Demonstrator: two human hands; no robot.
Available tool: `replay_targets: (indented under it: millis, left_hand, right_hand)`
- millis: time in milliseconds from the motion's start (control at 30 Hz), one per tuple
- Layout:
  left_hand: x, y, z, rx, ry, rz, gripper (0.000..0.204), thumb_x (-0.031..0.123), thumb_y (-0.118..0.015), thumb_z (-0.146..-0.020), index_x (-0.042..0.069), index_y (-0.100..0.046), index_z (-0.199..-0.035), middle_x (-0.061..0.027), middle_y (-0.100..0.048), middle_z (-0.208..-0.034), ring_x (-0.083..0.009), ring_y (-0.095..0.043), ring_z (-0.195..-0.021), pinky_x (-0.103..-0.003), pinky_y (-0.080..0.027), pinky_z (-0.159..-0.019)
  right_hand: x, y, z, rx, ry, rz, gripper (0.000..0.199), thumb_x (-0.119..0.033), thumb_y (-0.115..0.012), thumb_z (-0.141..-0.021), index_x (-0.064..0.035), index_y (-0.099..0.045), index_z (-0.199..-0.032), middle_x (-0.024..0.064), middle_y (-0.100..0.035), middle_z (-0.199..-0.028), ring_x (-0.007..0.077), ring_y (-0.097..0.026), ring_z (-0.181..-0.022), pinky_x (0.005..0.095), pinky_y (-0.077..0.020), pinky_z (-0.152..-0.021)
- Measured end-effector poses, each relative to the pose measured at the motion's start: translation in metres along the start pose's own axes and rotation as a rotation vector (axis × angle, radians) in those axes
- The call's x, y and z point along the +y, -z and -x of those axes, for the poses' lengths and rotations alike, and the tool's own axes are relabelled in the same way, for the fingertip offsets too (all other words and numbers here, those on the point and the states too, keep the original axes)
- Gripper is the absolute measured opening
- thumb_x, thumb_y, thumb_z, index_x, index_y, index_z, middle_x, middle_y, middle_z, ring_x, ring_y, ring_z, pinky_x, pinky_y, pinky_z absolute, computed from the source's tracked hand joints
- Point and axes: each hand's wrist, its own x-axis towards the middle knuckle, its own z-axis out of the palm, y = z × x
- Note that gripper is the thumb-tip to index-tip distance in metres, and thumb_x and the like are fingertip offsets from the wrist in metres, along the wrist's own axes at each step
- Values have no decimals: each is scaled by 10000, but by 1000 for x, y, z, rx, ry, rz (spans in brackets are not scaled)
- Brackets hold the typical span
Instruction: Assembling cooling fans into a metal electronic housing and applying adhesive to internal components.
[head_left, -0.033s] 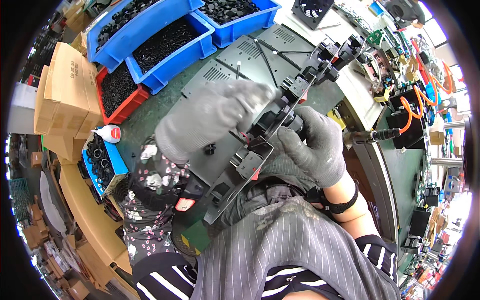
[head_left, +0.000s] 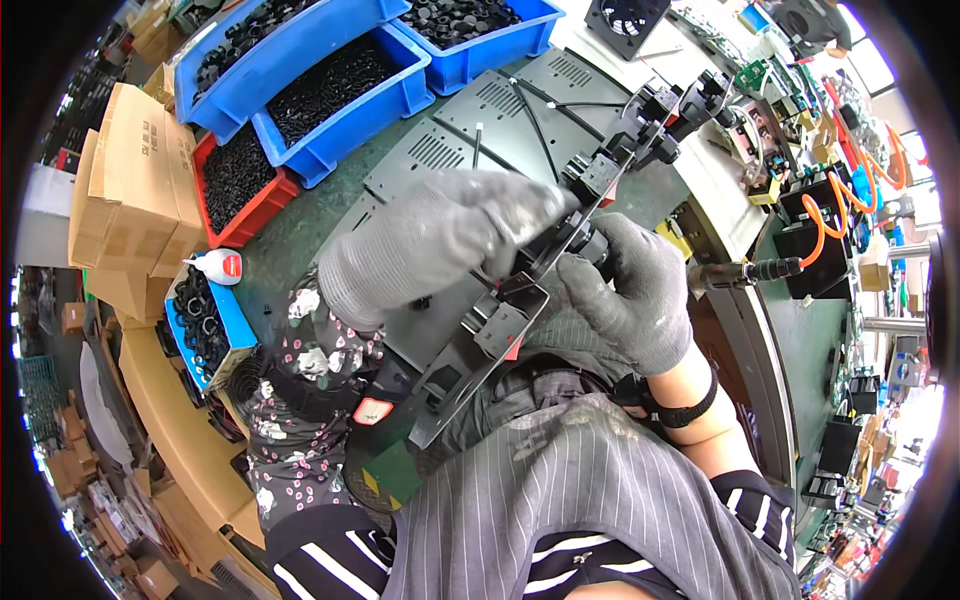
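Observation:
My right hand (head_left: 635, 290), in a grey knit glove, pinches a round black part (head_left: 597, 245) on the right side of a narrow dark metal panel (head_left: 455, 405). The panel stands tilted on edge, with black sockets and switches along it. From the left, my left hand (head_left: 470, 225), also gloved, reaches across to the same spot. Its fingers are curled together against the panel's other face, slightly blurred, and hide whatever they grip. Below them on the panel sits a black socket block (head_left: 497, 328). Flat dark grey slotted sheets (head_left: 405, 165) lie beneath and beyond.
Blue bins (head_left: 415, 80) and a red bin (head_left: 285, 195) of small black parts stand at the far left. Nearer are a white bottle (head_left: 215, 266) and a blue box (head_left: 238, 338) of black rings. At right hangs a power screwdriver (head_left: 745, 273) on an orange coiled hose.
My left hand has moved slightly right, its fingertips now closer against the panel. My right hand and the panel hold nearly still.

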Motion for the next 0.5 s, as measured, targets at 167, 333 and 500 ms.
replay_targets:
  millis: [167, 333, 500]
  left_hand:
    - [-5, 15, 4, -118, 5, 23, 370, 355, -544, -962, 19, -675, -1043, 49, -519, -618, -36, -421, -542, -189, -330, -550]
    - [-26, -4, -13, -9, 101, 47, 390, 281, -552, -981, -15, -602, -1230, 43, -608, -776, -24, -444, -597, -187, -376, -581]
    - [-25, 19, -1, -140, -243, 187, 465, 404, -503, -984, -17, -639, -1128, 59, -448, -622, -24, -326, -545, -182, -253, -518]
  right_hand:
    - [-3, 0, 0, -20, 32, -15, 272, -318, -701, -798, -58, -623, -809, 140, -606, -682, 325, -632, -633, 376, -485, -566]
    - [0, 2, -4, -19, 7, -54, 304, -350, -700, -810, -53, -633, -812, 145, -612, -659, 332, -636, -617, 377, -492, -562]
    - [-1, 9, -5, -249, -179, -423, 469, -456, -531, -948, -23, -678, -841, 138, -659, -713, 285, -643, -649, 361, -500, -639]
